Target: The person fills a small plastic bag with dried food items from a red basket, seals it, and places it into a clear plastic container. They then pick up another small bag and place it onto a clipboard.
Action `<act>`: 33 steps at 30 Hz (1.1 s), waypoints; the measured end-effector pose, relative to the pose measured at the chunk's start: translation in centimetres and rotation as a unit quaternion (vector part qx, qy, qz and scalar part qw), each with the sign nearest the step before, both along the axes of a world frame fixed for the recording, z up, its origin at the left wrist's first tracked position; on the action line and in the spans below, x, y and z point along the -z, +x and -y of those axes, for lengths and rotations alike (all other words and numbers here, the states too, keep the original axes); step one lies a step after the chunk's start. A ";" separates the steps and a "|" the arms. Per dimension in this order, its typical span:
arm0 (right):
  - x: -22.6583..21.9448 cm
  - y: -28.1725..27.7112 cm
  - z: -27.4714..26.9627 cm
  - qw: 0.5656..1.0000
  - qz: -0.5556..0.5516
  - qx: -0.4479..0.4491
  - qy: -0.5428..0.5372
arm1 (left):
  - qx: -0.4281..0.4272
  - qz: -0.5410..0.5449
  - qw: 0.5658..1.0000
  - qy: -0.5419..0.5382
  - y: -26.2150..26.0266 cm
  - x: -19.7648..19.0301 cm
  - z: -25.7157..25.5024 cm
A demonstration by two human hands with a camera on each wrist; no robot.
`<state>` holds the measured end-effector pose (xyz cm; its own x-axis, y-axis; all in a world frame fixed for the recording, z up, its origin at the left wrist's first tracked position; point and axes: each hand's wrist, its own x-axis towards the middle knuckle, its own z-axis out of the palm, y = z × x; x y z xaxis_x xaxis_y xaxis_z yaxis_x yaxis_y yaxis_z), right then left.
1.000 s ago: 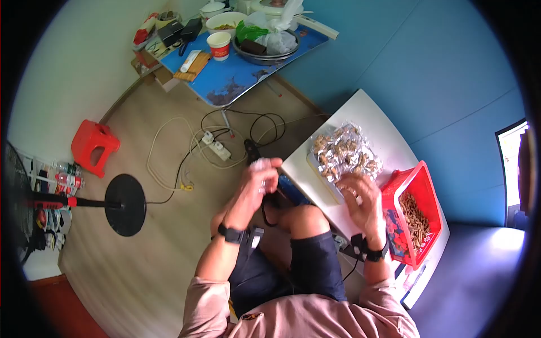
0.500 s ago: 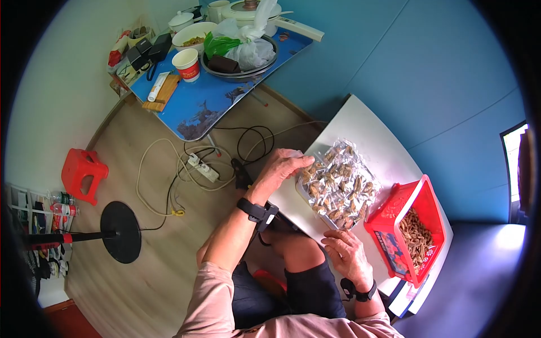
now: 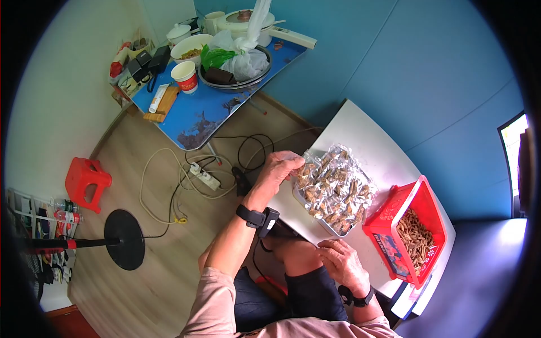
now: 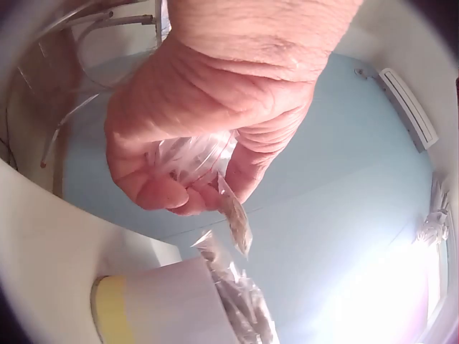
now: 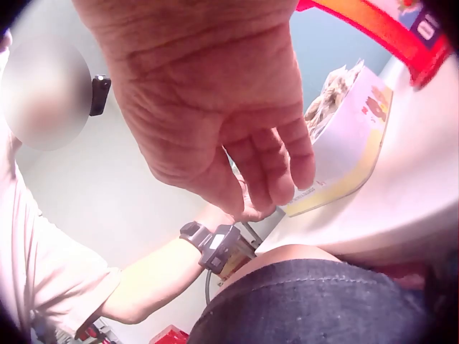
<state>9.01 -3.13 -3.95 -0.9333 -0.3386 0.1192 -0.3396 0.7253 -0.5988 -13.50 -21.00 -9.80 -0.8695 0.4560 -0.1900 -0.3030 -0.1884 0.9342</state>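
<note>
My left hand (image 3: pixel 280 172) hovers at the far left corner of a box (image 3: pixel 327 225) heaped with small clear-wrapped brown pieces (image 3: pixel 341 183). Crumpled clear plastic (image 4: pixel 193 154) sits inside its curled fingers, and the fingertips pinch a small clear packet (image 4: pixel 237 218) with a brown piece in it. In the left wrist view this packet hangs just above the heap. Near the table's front edge, by the knee, my right hand (image 3: pixel 342 262) has loosely bent fingers and holds nothing. Its view shows the box's printed side (image 5: pixel 351 143) beyond the fingers.
A red plastic basket (image 3: pixel 389 225) of loose brown pieces (image 3: pixel 416 239) stands right of the box on the white table (image 3: pixel 352 127). Farther off, a blue table (image 3: pixel 205 110) carries bowls, a cup and bags. Cables and a power strip (image 3: pixel 204 176) lie on the floor beside a fan base (image 3: pixel 124 239).
My left hand has moved from over the lap to the box's left corner. My right hand has drawn back from the box toward the knee. The head view has shifted.
</note>
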 end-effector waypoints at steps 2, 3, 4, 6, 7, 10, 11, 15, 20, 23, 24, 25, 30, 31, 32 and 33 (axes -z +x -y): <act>0.3 0.4 0.0 1.000 0.001 -0.007 -0.005 | -0.033 0.011 0.999 0.008 0.2 -0.9 0.2; 0.3 0.6 0.0 1.000 0.004 -0.013 -0.009 | -0.032 0.008 0.999 0.006 0.4 -1.3 0.4; 0.1 0.6 0.1 1.000 0.001 -0.013 -0.011 | -0.055 0.007 0.998 0.032 0.8 -1.8 0.5; -0.5 0.7 0.4 0.999 0.005 -0.001 -0.036 | -0.076 0.001 0.996 0.056 2.2 -3.5 0.7; -1.1 0.9 0.6 0.999 0.001 0.000 -0.038 | -0.108 -0.003 0.992 0.063 3.4 -5.0 0.7; -1.5 1.6 0.6 0.952 0.128 0.107 -0.256 | -0.170 0.010 0.981 0.089 7.9 -7.5 -0.1; -1.3 1.9 0.7 0.952 0.122 0.108 -0.259 | -0.180 0.022 0.979 0.094 9.9 -8.3 -0.5; -1.6 2.3 1.8 0.758 0.198 0.133 -0.607 | -0.202 0.068 0.970 0.117 18.4 -9.3 -2.5; -0.6 5.6 2.4 0.783 0.169 0.120 -0.586 | -0.213 0.031 0.968 0.127 26.0 -9.3 -2.5; -1.9 8.1 2.9 0.774 0.196 0.104 -0.593 | -0.226 -0.017 0.968 0.108 28.7 -9.2 -0.8; -2.0 8.7 2.8 0.772 0.209 0.089 -0.594 | -0.204 -0.011 0.976 0.078 29.5 -9.2 0.1; -2.3 9.2 2.7 0.769 0.213 0.087 -0.596 | -0.181 -0.005 0.982 0.049 30.3 -9.2 0.9; -3.2 11.4 1.8 0.822 0.296 -0.003 -0.486 | -0.124 -0.011 0.992 -0.014 33.2 -10.6 4.8; -3.4 11.7 1.6 0.843 0.298 -0.028 -0.446 | -0.129 -0.007 0.991 -0.017 33.5 -11.3 5.2; -3.3 12.0 1.4 0.841 0.304 -0.031 -0.447 | -0.090 -0.038 0.993 -0.065 33.7 -12.0 5.5; -3.2 12.4 1.2 0.857 0.311 -0.048 -0.407 | -0.050 -0.069 0.990 -0.112 34.1 -12.3 5.7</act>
<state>21.41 -4.36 -0.74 -0.8746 -0.4582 -0.1587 0.1951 -0.0331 -0.9802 20.57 -26.71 2.50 -0.9328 0.3261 -0.1536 -0.1607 0.0051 0.9870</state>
